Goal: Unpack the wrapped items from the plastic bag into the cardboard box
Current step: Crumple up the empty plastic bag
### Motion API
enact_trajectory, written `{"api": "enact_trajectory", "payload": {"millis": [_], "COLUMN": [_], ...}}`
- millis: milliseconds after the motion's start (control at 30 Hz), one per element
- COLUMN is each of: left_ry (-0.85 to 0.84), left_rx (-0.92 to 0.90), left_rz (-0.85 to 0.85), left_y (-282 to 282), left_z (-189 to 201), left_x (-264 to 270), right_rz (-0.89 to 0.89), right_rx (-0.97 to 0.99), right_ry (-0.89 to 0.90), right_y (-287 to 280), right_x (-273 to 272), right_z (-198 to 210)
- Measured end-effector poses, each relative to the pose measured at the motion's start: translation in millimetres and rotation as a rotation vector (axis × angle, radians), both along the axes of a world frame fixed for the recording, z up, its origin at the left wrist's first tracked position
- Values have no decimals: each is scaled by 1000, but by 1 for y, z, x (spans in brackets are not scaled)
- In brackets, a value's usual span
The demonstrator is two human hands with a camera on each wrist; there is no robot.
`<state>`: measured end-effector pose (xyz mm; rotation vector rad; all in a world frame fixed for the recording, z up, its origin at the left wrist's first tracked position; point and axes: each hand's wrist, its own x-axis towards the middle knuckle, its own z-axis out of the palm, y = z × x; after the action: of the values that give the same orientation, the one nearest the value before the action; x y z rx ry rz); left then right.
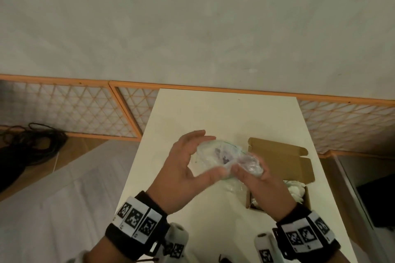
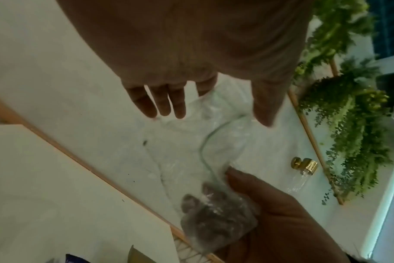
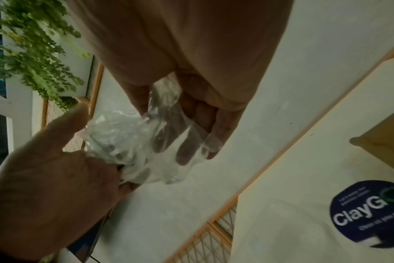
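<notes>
Head view, hands: your left hand [image 1: 188, 168] sits at frame centre, fingers spread wide, thumb against the clear plastic bag [image 1: 215, 156]; your right hand [image 1: 258, 179] curls round a wrapped item [image 1: 250, 163] at the bag's right end, likely to draw it out while the left steadies the bag.
Head view, box: cardboard box [image 1: 284, 162] right of centre on the white table [image 1: 213, 111], flaps up, white wrapped pieces [image 1: 296, 190] already inside; kept close, probably for short drops.
Head view, room: orange lattice panels [image 1: 70, 109] mid-left, dark cables [image 1: 32, 143] at the left edge, pale wall above.
Left wrist view: left fingers [image 2: 162, 101] straight at upper centre, bag rim below them; greyish wrapped bundle at lower centre in your right hand's grip.
Right wrist view: right fingers [image 3: 191, 135] inside crumpled film, centre; left hand at lower left touches the bag. Round ClayGo sticker [image 3: 367, 215] lower right; green foliage [image 3: 36, 53] upper left.
</notes>
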<state>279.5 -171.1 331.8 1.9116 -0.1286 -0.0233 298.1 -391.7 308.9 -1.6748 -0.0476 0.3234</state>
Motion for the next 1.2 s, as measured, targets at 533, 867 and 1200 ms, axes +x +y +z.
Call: {"api": "enact_trajectory", "payload": {"millis": [533,867,1200], "left_ry": [-363,-90,21], "left_rx": [395,-48,-273], "left_rz": [193,8,251], "left_y": [-9,-7,24], "left_z": [-19,-4,-14], "left_x": [4,-11,2], "right_rz": [-333,-227,-139], "right_rx": [202,599,880], "right_ry": [101,233,280], "right_y": [78,100,110], "right_x": [-9,-6,-10], "right_z": [0,22,31]}}
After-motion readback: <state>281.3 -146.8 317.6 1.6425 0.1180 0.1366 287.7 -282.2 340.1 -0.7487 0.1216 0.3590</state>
